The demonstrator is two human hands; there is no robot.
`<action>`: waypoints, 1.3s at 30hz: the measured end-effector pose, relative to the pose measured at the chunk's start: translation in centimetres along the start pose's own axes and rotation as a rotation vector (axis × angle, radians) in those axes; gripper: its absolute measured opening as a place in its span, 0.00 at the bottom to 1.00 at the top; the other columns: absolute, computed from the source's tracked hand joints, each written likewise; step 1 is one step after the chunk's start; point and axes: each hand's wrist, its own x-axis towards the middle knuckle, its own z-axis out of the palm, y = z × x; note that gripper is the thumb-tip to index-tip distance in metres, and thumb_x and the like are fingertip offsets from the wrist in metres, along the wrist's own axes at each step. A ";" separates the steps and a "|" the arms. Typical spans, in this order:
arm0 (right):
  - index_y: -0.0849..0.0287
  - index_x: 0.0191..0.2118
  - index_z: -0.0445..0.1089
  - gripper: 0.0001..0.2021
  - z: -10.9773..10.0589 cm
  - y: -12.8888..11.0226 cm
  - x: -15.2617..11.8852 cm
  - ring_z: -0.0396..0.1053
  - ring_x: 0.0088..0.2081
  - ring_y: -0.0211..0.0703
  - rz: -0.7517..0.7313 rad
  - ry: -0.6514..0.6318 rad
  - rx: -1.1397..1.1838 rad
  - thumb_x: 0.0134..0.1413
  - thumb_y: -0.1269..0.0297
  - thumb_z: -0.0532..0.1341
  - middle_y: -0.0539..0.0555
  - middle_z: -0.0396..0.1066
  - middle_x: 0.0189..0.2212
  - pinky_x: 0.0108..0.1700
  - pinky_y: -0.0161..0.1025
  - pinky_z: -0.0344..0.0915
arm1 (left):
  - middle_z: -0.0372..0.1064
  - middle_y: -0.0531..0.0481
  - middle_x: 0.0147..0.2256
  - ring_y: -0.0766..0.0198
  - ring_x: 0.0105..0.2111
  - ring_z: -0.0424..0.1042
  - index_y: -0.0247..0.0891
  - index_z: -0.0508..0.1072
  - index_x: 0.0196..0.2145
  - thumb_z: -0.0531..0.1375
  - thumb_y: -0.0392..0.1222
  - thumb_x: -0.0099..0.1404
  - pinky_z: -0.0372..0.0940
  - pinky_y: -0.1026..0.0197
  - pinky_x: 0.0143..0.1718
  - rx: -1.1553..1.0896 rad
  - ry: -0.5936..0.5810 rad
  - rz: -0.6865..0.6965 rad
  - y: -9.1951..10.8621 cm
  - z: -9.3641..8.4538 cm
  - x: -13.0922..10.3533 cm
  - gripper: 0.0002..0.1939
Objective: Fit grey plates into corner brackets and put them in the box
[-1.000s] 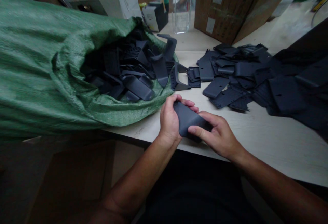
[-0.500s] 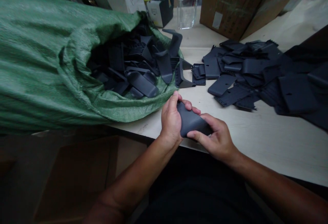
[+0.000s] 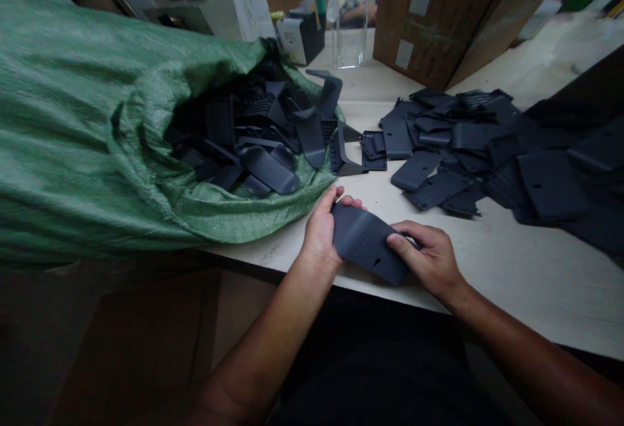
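Observation:
Between both hands, over the table's front edge, is a dark grey plastic part (image 3: 365, 240), bent across its width and with a small slot in its flat face. My left hand (image 3: 325, 224) is wrapped round its left end, some fingers hidden behind it. At its right end my right hand (image 3: 426, 253) pinches it, thumb on the upper face. A green woven sack (image 3: 146, 75) lies on its side at the left, its mouth full of similar bent parts (image 3: 273, 169). Farther right lies a heap of dark plastic parts (image 3: 480, 136).
Behind the heap stands a cardboard box (image 3: 429, 16). A clear plastic container (image 3: 350, 39) and a small white-and-black box (image 3: 303, 37) stand at the back. One loose part (image 3: 345, 156) lies at the sack's mouth. The pale table (image 3: 511, 270) ends just in front of me.
The part has been turned, so its flat slotted face now shows. My right hand has shifted slightly right and its grip has moved to the part's far end.

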 end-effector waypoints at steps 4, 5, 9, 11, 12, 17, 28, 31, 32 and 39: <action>0.59 0.30 0.81 0.20 -0.5 0.0 0.6 0.68 0.24 0.39 0.041 0.068 0.020 0.68 0.49 0.66 0.50 0.73 0.22 0.26 0.36 0.59 | 0.78 0.49 0.33 0.64 0.30 0.76 0.39 0.77 0.41 0.68 0.47 0.70 0.67 0.66 0.35 0.411 -0.141 0.483 0.7 -1.6 1.2 0.09; 0.59 0.29 0.80 0.21 -0.7 -0.1 0.9 0.66 0.24 0.39 0.059 0.056 0.019 0.68 0.48 0.66 0.50 0.72 0.22 0.26 0.36 0.58 | 0.78 0.48 0.35 0.64 0.33 0.76 0.39 0.78 0.39 0.70 0.47 0.69 0.67 0.65 0.37 0.515 -0.213 0.558 1.1 -1.8 1.1 0.10; 0.60 0.24 0.78 0.26 -0.8 -1.2 1.5 0.61 0.22 0.37 0.111 0.034 0.045 0.67 0.45 0.66 0.49 0.66 0.18 0.24 0.36 0.54 | 0.72 0.48 0.28 0.62 0.29 0.67 0.38 0.79 0.27 0.70 0.54 0.68 0.61 0.62 0.34 0.724 -0.516 0.437 2.5 -1.7 -0.1 0.19; 0.59 0.22 0.76 0.27 -0.5 -1.9 1.7 0.60 0.21 0.37 0.112 0.058 0.060 0.66 0.43 0.66 0.49 0.64 0.17 0.23 0.36 0.53 | 0.65 0.49 0.23 0.63 0.24 0.59 0.38 0.77 0.23 0.68 0.56 0.68 0.55 0.60 0.28 0.717 -0.552 0.364 2.8 -1.3 -0.6 0.22; 0.59 0.21 0.75 0.28 -0.4 -2.2 1.8 0.59 0.21 0.37 0.111 0.067 0.066 0.66 0.43 0.66 0.49 0.63 0.17 0.23 0.36 0.52 | 0.62 0.50 0.22 0.63 0.23 0.56 0.39 0.76 0.23 0.67 0.57 0.68 0.53 0.59 0.27 0.707 -0.550 0.359 2.8 -1.3 -0.7 0.23; 0.59 0.19 0.69 0.30 0.0 -2.7 3.2 0.55 0.22 0.35 0.147 0.021 0.127 0.66 0.41 0.66 0.48 0.58 0.18 0.23 0.36 0.49 | 0.60 0.51 0.22 0.63 0.23 0.56 0.39 0.75 0.25 0.63 0.61 0.69 0.53 0.59 0.25 0.650 -0.465 0.386 2.3 -1.8 0.4 0.24; 0.56 0.14 0.55 0.38 -0.6 -2.8 6.9 0.48 0.20 0.31 0.148 -0.070 0.231 0.56 0.33 0.70 0.44 0.49 0.15 0.22 0.36 0.44 | 0.52 0.55 0.22 0.69 0.21 0.50 0.39 0.64 0.23 0.72 0.60 0.61 0.46 0.63 0.21 0.639 -0.379 0.344 1.7 -2.8 -0.2 0.27; 0.56 0.15 0.54 0.38 -0.4 -2.6 7.1 0.48 0.20 0.31 0.163 -0.079 0.254 0.58 0.33 0.69 0.44 0.49 0.16 0.22 0.36 0.43 | 0.50 0.55 0.22 0.70 0.21 0.50 0.39 0.63 0.22 0.73 0.56 0.58 0.46 0.64 0.20 0.580 -0.338 0.302 1.5 -3.0 -0.4 0.26; 0.56 0.15 0.54 0.38 -0.4 -2.6 7.1 0.49 0.20 0.31 0.161 -0.088 0.260 0.58 0.33 0.68 0.44 0.49 0.16 0.22 0.36 0.43 | 0.50 0.55 0.22 0.70 0.21 0.50 0.39 0.63 0.22 0.73 0.56 0.58 0.47 0.64 0.21 0.562 -0.322 0.295 1.5 -3.0 -0.5 0.26; 0.57 0.14 0.54 0.39 -1.4 -2.2 7.7 0.47 0.19 0.30 0.126 -0.174 0.259 0.55 0.32 0.69 0.44 0.48 0.15 0.21 0.36 0.42 | 0.50 0.56 0.21 0.70 0.20 0.50 0.39 0.64 0.22 0.73 0.60 0.56 0.46 0.64 0.20 0.691 -0.321 0.275 1.2 -3.5 -0.9 0.28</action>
